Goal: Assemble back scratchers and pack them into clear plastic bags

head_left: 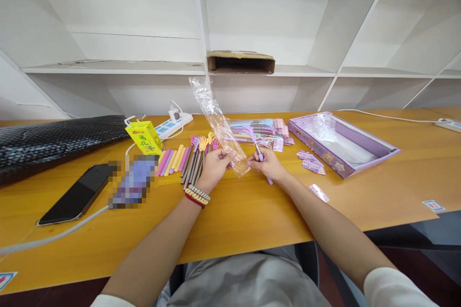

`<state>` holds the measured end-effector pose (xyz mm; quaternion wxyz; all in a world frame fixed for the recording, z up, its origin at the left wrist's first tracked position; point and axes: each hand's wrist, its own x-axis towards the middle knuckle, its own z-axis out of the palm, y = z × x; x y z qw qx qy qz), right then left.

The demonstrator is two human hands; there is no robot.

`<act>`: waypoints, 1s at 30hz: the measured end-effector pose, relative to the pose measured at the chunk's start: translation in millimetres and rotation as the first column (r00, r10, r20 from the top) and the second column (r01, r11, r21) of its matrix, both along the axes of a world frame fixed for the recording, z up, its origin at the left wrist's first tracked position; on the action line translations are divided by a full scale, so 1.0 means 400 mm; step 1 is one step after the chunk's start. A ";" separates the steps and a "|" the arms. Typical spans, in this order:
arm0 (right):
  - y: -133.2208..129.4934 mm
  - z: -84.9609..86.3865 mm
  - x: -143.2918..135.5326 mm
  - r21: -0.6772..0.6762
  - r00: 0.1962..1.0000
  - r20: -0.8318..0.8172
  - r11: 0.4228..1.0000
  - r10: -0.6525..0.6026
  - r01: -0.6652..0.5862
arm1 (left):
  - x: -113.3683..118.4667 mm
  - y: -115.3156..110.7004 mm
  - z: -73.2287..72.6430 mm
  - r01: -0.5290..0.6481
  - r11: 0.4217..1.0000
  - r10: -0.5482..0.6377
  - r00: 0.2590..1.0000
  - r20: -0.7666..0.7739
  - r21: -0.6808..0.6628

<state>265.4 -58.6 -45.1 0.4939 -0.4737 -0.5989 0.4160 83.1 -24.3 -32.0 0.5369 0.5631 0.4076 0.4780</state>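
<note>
My left hand [216,168] is closed, pinching the edge of a long clear plastic bag [216,112] near its lower end. The bag stands slanting up and away to the left. My right hand [269,165] is wrapped round a purple back scratcher [249,131], claw end pointing away from me, and its fingertips touch the bag's open-looking lower end. Left of my left hand lie several metal rods with coloured claw heads [194,163]. Beside them is a row of pink, purple and yellow handle sleeves [175,160]. Bagged back scratchers [264,127] lie in a pile beyond my hands.
A purple display box [326,153] and small printed cards [311,162] are on the right. To the left are a yellow drink carton [144,137], a power strip [174,125], a phone [77,194] and black wrapping [65,144]. A cardboard box [240,63] sits on the shelf.
</note>
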 end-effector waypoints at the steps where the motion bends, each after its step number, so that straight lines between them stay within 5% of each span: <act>1: 0.000 -0.001 0.002 0.033 0.999 0.037 0.999 -0.019 0.018 | -0.001 0.001 0.003 -0.021 1.000 0.021 1.000 0.013 -0.004; 10: -0.012 0.024 0.030 0.206 0.864 0.500 0.977 -0.058 -0.053 | -0.028 0.023 0.023 -0.158 0.983 0.178 0.934 0.311 -0.089; 15: -0.009 0.023 0.041 0.223 0.795 0.603 0.971 -0.070 -0.083 | -0.036 0.022 0.035 -0.143 0.977 0.194 0.908 0.372 -0.161; 30: -0.007 0.013 0.042 0.250 0.775 0.628 0.961 -0.067 -0.119 | -0.015 -0.006 0.026 -0.012 1.000 0.009 0.985 0.175 0.014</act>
